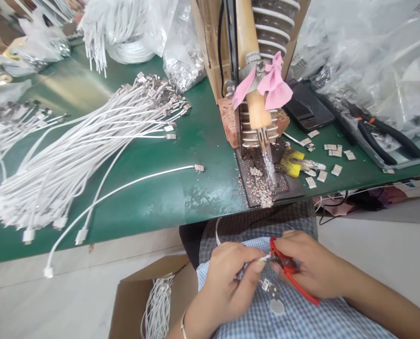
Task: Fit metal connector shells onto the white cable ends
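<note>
Above my lap, my left hand (231, 278) pinches a white cable (265, 257) close to its end. My right hand (310, 263) grips red-handled scissors (290, 273), whose jaws meet the cable beside my left fingertips; my fingers partly hide the blades. Below my left thumb hangs a small metal USB connector (270, 288), in front of the blue checked cloth over my lap. On the bench, a single white USB cable (125, 185) lies apart from a large pile of similar cables (100, 136).
A wooden-handled soldering iron (259, 113) points down from its spring holder, above a mat (290, 188) strewn with solder bits. To the right are a yellow sponge (291, 163), loose metal connectors (336, 170), a phone (310, 108) and black-handled pliers (389, 134). A cardboard box (128, 301) holds more cables below.
</note>
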Tool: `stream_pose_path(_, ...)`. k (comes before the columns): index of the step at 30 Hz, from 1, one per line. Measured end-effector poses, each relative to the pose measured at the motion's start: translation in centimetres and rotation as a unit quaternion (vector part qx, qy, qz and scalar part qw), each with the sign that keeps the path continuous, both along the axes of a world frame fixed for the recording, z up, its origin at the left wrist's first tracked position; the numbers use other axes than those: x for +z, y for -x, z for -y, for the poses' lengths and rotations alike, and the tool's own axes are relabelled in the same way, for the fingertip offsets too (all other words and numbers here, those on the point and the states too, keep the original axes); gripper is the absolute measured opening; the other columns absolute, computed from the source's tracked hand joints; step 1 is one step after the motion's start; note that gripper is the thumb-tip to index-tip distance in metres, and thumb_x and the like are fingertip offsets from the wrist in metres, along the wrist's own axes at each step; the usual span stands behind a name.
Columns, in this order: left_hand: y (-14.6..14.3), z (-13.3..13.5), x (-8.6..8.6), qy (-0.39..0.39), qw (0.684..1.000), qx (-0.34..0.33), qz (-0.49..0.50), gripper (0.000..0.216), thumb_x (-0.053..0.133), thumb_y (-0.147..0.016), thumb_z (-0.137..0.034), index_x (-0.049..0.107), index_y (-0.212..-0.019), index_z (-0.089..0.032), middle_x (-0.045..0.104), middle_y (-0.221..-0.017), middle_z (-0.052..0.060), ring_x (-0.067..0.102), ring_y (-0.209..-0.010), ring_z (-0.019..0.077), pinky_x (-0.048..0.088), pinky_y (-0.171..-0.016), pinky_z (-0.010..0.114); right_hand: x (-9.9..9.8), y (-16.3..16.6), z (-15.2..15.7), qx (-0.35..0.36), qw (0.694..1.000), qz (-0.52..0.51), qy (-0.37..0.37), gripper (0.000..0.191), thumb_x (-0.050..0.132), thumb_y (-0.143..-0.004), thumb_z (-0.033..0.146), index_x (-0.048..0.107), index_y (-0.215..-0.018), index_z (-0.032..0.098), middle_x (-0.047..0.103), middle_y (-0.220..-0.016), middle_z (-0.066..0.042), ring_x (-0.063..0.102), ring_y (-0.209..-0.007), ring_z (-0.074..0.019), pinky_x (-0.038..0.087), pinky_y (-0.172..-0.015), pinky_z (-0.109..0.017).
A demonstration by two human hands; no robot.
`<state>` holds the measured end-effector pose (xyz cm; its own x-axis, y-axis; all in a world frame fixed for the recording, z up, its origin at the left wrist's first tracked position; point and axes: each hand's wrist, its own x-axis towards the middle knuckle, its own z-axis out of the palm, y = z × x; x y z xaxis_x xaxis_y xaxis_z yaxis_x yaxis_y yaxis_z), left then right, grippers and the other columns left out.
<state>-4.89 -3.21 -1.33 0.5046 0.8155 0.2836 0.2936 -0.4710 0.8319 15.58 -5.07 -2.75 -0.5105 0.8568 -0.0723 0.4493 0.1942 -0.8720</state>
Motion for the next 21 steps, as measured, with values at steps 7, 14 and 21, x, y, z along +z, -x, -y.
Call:
stream_pose_path(7, -0.2, 0.17, 0.82, -0.062, 0.997, 0.04, -0.015, 0.013, 0.056, -0.087, -0.006, 0.059, -0.094, -0.017, 0.067, -0.07, 0.0, 0.057, -0.058, 0.0119, 0.042, -0.057, 0.025, -0.31, 0.08, -0.39, -0.052, 0.982, 0.096, -0.154, 0.024, 0.053, -0.083, 0.022, 0.036, -0.066, 0.022, 0.046, -0.055, 0.004, 0.04, -0.052, -0.013, 0.028, -0.056, -0.026)
stream_pose_path(14, -0.22, 0.51, 0.39, -0.125, 0.986, 0.078, -0.075, 0.019, 0.06, -0.081, -0.003, 0.06, -0.096, -0.015, 0.07, -0.075, 0.003, 0.057, -0.06, 0.0151, 0.041, -0.057, 0.029, -0.19, 0.02, -0.35, -0.061, 0.98, 0.104, -0.157, 0.022, 0.053, -0.082, 0.026, 0.037, -0.067, 0.022, 0.049, -0.057, 0.003, 0.041, -0.051, -0.0135, 0.028, -0.056, -0.027)
stream_pose_path(21, -0.52, 0.57, 0.27, -0.175, 0.976, 0.088, -0.09, 0.024, 0.061, -0.078, 0.001, 0.06, -0.096, -0.014, 0.072, -0.074, 0.004, 0.057, -0.058, 0.0153, 0.041, -0.054, 0.029, -0.19, 0.16, -0.41, -0.059, 0.986, 0.104, -0.115, 0.023, 0.056, -0.079, 0.03, 0.036, -0.07, 0.023, 0.05, -0.061, 0.001, 0.045, -0.055, -0.016, 0.03, -0.057, -0.028)
